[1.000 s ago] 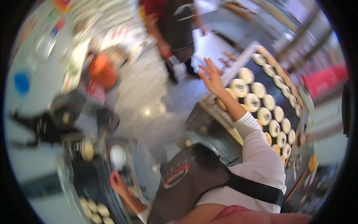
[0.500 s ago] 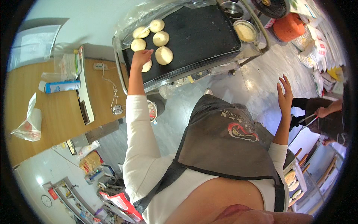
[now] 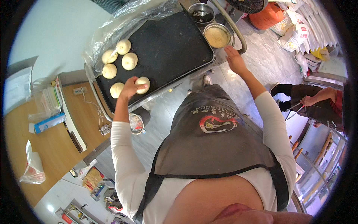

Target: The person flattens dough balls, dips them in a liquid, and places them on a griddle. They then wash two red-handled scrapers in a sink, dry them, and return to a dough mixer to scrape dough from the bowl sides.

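Left hand (image 3: 130,89) closed on dough round (image 3: 144,83), black tray's (image 3: 175,44) near edge, toward left corner. Right hand (image 3: 234,59) empty, fingers loosely extended beside bowl (image 3: 217,25). Step: apparently gathering the round; lifting calls for light pressure.

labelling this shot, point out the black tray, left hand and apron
Black tray (image 3: 173,43): head view, on its bare surface
Left hand (image 3: 129,89): head view, back of the hand
Apron (image 3: 212,156): head view, plain cloth in front
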Tool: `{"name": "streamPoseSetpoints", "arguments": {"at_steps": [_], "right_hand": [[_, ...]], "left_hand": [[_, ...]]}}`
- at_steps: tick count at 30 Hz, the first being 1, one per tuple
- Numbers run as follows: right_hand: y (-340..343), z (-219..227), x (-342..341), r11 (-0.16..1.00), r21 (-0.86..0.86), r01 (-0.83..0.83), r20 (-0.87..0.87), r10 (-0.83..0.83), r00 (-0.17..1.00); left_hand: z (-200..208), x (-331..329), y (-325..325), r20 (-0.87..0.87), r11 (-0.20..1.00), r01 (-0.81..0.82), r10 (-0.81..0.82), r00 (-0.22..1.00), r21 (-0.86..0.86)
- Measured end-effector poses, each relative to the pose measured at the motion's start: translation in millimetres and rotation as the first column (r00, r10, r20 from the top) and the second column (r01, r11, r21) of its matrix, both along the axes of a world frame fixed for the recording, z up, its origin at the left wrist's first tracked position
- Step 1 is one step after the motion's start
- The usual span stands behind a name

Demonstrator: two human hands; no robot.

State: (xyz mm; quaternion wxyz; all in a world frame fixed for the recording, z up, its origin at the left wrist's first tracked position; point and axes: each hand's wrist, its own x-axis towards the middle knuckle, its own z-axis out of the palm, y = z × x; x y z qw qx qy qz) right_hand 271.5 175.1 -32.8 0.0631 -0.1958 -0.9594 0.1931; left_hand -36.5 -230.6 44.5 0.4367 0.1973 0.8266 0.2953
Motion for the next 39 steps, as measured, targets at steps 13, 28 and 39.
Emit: {"name": "streamPoseSetpoints", "arguments": {"at_steps": [13, 28, 39], "right_hand": [[36, -15, -55, 0.931, 0.210, -0.299, 0.247, 0.245, 0.937], [46, -14, -60, 0.883, 0.238, -0.405, 0.232, 0.353, 0.907], [28, 36, -72, 0.958, 0.010, -0.286, -0.065, 0.286, 0.956]], "left_hand": [[-26, 14, 197, -0.642, 0.983, 0.150, -0.182, 0.745, -0.104], [-46, 41, 222, -0.883, 0.731, 0.646, -0.431, 0.187, -0.220], [-34, 1, 229, -0.216, 0.629, 0.231, -0.102, 0.971, 0.742]]}}
